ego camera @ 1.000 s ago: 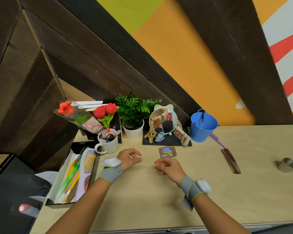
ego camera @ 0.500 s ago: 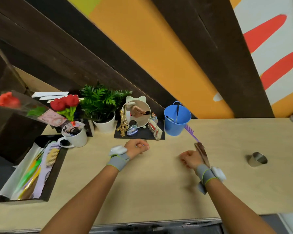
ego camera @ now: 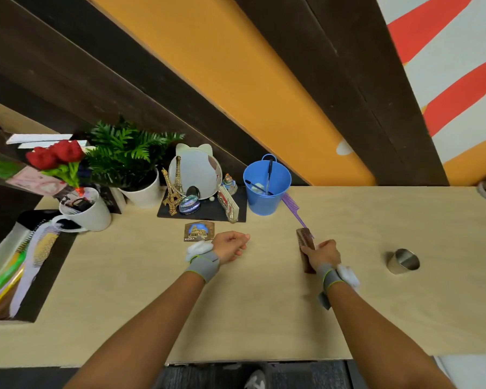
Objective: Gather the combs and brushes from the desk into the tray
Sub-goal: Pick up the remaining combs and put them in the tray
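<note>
The right hand [ego camera: 321, 254] lies on the brown comb [ego camera: 303, 241], which rests flat on the desk [ego camera: 264, 310]. Its fingers [ego camera: 306, 249] curl over the comb's middle, closed around it as far as the view shows, with the toothed end sticking out beyond the knuckles and the other end showing by the wrist. A purple comb [ego camera: 293, 208] (the thin tail kind) lies just past it, its tail tip reaching the brown comb's far end and its teeth beside the blue bucket [ego camera: 265, 186].

The left hand [ego camera: 229, 247] hovers or rests near the middle of the desk in a loose fist, fingers [ego camera: 243, 240] curled in and holding nothing, next to a small picture magnet [ego camera: 198, 231].

The tray [ego camera: 44, 279] sits at the desk's left edge, well apart from both hands, and already holds several combs and brushes [ego camera: 26, 272], blurred here. A white mug [ego camera: 91, 211] stands at its far corner. A metal cup [ego camera: 403, 261] lies tipped on its side to the right of the right hand.
</note>
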